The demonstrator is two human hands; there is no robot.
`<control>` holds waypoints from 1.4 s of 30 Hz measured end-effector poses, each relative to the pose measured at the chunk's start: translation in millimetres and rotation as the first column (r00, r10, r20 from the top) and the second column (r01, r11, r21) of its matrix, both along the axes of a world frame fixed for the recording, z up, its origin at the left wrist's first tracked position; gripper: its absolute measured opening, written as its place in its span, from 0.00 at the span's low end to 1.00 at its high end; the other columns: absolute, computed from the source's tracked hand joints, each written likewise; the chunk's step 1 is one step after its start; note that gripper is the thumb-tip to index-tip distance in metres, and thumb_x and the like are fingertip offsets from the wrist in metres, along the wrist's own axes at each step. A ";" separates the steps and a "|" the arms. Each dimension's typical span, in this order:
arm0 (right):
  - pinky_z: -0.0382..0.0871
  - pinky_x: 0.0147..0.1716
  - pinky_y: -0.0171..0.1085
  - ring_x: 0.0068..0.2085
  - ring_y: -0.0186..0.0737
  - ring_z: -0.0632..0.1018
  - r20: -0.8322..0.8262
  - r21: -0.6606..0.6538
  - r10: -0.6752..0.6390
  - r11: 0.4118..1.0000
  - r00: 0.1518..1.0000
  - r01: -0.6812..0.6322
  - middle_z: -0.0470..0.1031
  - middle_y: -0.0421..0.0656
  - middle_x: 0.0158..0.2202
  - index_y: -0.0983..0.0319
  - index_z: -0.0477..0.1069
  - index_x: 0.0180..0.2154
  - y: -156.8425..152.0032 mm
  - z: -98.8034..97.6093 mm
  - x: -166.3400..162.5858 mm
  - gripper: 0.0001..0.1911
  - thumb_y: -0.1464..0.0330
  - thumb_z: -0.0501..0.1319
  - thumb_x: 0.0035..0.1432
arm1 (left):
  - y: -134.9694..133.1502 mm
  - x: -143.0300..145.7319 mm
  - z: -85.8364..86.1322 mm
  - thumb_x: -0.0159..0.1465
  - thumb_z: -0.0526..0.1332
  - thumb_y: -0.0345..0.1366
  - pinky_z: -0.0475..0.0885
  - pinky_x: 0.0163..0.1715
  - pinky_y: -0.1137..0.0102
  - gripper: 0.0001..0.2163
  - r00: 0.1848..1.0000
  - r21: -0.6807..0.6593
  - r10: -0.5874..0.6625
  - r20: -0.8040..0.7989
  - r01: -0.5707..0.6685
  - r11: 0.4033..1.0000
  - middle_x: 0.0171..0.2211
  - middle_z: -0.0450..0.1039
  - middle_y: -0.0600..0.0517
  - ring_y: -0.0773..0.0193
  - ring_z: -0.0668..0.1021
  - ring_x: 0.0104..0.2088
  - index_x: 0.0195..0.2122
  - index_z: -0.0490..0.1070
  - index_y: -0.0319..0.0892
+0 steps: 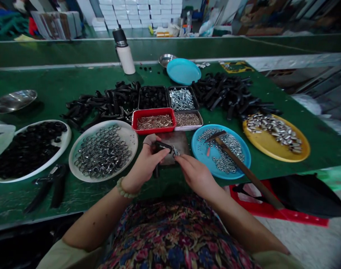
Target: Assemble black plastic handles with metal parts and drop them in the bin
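My left hand (148, 158), with a pale wrap on one finger, is closed around a black handle piece (163, 146) above a square metal plate (183, 141). A small shiny metal part (175, 150) sits at the handle piece's right end. There my right hand (195, 173) meets it, fingertips pinched together on the part; its exact kind is too small to make out. Just right of my right hand is a blue plate (197, 157) of small metal nuts, with a hammer (237, 160) lying across it. A white plate (72, 164) of metal rings is left of my left hand.
Beyond the plate stand a red tray (134, 121) of pins and a tray of bolts (181, 99). Black handles (226, 93) are heaped behind. A yellow plate (260, 147) holds metal sleeves. A spring hand gripper (54, 183) lies front left; a flask (125, 56) stands behind.
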State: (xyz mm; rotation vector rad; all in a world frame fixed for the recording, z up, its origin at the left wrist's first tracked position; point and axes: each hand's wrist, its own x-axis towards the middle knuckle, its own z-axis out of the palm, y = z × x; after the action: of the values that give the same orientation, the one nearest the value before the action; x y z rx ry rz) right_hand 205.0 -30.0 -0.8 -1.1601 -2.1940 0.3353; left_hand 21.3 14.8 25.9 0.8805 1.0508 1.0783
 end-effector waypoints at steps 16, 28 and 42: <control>0.74 0.43 0.38 0.41 0.35 0.80 -0.574 -0.437 0.018 0.839 0.818 -0.324 0.76 0.43 0.39 0.59 0.68 0.46 -14.5 -6.2 20.7 0.11 0.74 0.54 0.62 | -7.6 -1.9 -5.5 0.58 0.65 0.36 0.61 0.26 0.76 0.15 0.890 0.088 -0.429 -0.155 0.445 0.891 0.28 0.63 0.59 0.74 0.66 0.25 0.42 0.61 0.43; 0.75 0.40 0.36 0.38 0.34 0.81 -0.726 -0.501 -0.045 0.719 0.686 -0.483 0.78 0.41 0.35 0.61 0.69 0.46 -16.7 -4.6 22.6 0.09 0.68 0.57 0.64 | -12.4 -13.5 -13.2 0.61 0.63 0.35 0.67 0.42 0.70 0.16 0.832 0.201 -0.515 -0.208 0.551 0.810 0.39 0.68 0.52 0.66 0.72 0.40 0.46 0.57 0.44; 0.77 0.32 0.35 0.31 0.34 0.82 -0.847 -0.515 -0.228 0.575 0.480 -0.636 0.78 0.38 0.35 0.58 0.62 0.47 -2.6 1.4 16.0 0.18 0.66 0.65 0.58 | -26.2 11.7 -19.0 0.49 0.72 0.31 0.68 0.34 0.74 0.22 0.951 0.189 -0.290 -0.106 0.306 0.933 0.33 0.67 0.57 0.69 0.73 0.32 0.40 0.60 0.44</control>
State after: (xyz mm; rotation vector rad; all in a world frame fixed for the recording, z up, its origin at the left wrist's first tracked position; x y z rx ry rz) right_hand 221.0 -32.6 0.6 -0.7132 -1.1634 1.7950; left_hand 33.0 -11.3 6.9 1.2132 0.8434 0.9092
